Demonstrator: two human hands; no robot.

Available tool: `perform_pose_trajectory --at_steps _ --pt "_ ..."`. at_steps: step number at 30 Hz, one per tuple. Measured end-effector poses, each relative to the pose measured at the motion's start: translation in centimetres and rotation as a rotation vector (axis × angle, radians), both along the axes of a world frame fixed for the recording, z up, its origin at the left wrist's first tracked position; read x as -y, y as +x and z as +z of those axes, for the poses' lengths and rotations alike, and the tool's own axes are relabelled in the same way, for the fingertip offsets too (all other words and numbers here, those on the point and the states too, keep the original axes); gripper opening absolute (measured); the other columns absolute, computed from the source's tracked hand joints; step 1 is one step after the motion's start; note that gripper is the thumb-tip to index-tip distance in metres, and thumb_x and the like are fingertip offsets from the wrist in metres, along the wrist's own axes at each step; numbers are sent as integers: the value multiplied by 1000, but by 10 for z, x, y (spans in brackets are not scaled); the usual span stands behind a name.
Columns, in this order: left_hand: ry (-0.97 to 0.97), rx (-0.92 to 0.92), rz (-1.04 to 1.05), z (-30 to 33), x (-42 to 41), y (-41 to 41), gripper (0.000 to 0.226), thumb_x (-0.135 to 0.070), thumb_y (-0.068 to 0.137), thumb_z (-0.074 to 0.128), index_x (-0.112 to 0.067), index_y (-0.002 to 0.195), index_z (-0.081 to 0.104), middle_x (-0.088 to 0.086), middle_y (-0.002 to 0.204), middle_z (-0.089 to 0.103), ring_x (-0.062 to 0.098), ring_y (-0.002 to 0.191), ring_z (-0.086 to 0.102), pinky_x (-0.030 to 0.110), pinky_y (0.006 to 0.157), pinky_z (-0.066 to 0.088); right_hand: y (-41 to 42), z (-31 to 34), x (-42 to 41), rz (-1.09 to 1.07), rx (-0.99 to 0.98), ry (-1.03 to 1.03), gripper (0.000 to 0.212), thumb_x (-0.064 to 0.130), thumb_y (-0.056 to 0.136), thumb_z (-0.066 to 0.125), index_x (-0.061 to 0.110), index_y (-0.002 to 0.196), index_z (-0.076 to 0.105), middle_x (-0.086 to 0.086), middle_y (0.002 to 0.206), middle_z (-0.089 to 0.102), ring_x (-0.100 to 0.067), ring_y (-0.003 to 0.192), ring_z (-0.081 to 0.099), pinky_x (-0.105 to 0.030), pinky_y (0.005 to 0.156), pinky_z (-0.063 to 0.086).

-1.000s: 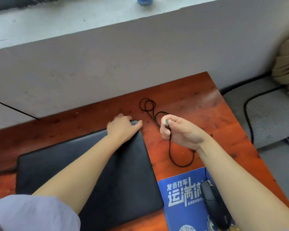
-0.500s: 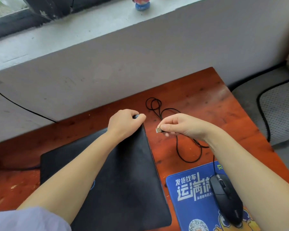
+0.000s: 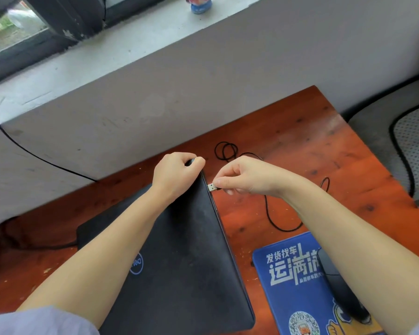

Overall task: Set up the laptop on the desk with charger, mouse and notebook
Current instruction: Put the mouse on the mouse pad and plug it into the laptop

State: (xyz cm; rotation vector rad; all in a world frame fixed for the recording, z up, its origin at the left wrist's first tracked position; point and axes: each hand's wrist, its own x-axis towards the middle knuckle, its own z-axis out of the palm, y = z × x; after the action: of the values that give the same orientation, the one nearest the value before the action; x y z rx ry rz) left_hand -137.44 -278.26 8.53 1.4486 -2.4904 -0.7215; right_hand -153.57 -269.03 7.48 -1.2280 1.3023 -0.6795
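A closed black laptop [image 3: 186, 257] lies on the red-brown wooden desk [image 3: 329, 153]. My left hand [image 3: 177, 174] grips the laptop's far right corner. My right hand [image 3: 242, 176] pinches the mouse's silver USB plug [image 3: 213, 187], whose tip sits right at the laptop's right side edge. The thin black mouse cable [image 3: 271, 213] loops over the desk behind and to the right of my hands. The black mouse [image 3: 341, 286] rests on a blue mouse pad [image 3: 288, 274] at the lower right, partly hidden by my right forearm.
A grey wall and a window ledge with a small figurine [image 3: 198, 4] rise behind the desk. A black cord [image 3: 34, 154] runs down the wall at left toward the laptop's rear. A mesh chair seat [image 3: 414, 143] stands beyond the desk's right edge.
My right hand turned the USB plug toward the laptop and brought it leftwards to the laptop's right edge. My left hand curled over the laptop's far corner. The camera tilted up.
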Motion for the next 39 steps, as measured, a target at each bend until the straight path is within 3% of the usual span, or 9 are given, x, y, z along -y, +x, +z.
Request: perform_pose_trajectory --at_steps 6,10,13,19,25,29,32,35,39 --pt "-3 3 -4 -1 -1 -1 29 -35 72 39 -15 52 31 0 47 24 15 50 24 32 50 23 1 17 7 35 -274 -94 26 36 85 58 20 68 70 9 47 54 -3 34 36 -11 36 29" --pt "2 19 -11 -3 -5 -6 30 -34 71 38 -15 51 28 1 47 23 16 50 23 32 50 22 -3 25 13 149 -432 -65 31 40 84 59 12 77 72 4 57 56 -5 37 37 -13 35 29" --pt "4 19 -8 -4 -6 -6 30 -35 71 39 -15 51 27 1 48 23 16 50 24 32 50 22 -5 25 11 175 -432 -46 36 42 84 57 9 78 70 -4 62 54 -12 45 37 -20 40 29" --pt "-6 11 -16 -3 -5 -4 30 -35 71 38 -15 50 32 1 47 25 16 49 25 32 49 23 1 21 6 32 -324 -88 27 34 87 58 12 82 73 6 56 51 -2 37 35 -9 36 28" --pt "-22 3 -16 -2 -5 -3 33 -36 75 39 -16 51 29 0 46 20 15 48 21 31 49 21 7 18 -2 6 -310 -88 21 34 88 56 21 87 72 0 64 60 -16 55 50 -30 56 43" --pt "-32 4 -5 -1 -4 -2 32 -37 75 39 -15 52 32 1 46 22 15 49 24 31 49 22 5 13 -10 21 -210 -99 22 30 91 52 29 112 58 9 92 65 0 72 55 -18 69 45" --pt "-34 -9 -10 0 -3 0 34 -37 76 39 -16 50 31 -1 44 23 13 47 26 30 48 21 4 12 -16 8 -188 -127 18 25 88 53 28 104 47 -2 92 65 -3 55 48 -17 56 43" --pt "-15 -25 -8 0 -2 1 36 -36 75 39 -20 46 26 -4 42 29 10 46 28 28 47 19 4 11 -18 -29 -228 -232 11 25 88 58 23 97 53 4 94 66 -15 81 62 -36 77 52" --pt "-17 -22 -5 -2 -4 -1 33 -35 74 40 -17 50 28 -1 44 26 13 48 25 30 48 20 1 12 -15 -5 -279 -298 11 27 86 62 24 97 60 9 95 65 -17 93 61 -36 86 49"
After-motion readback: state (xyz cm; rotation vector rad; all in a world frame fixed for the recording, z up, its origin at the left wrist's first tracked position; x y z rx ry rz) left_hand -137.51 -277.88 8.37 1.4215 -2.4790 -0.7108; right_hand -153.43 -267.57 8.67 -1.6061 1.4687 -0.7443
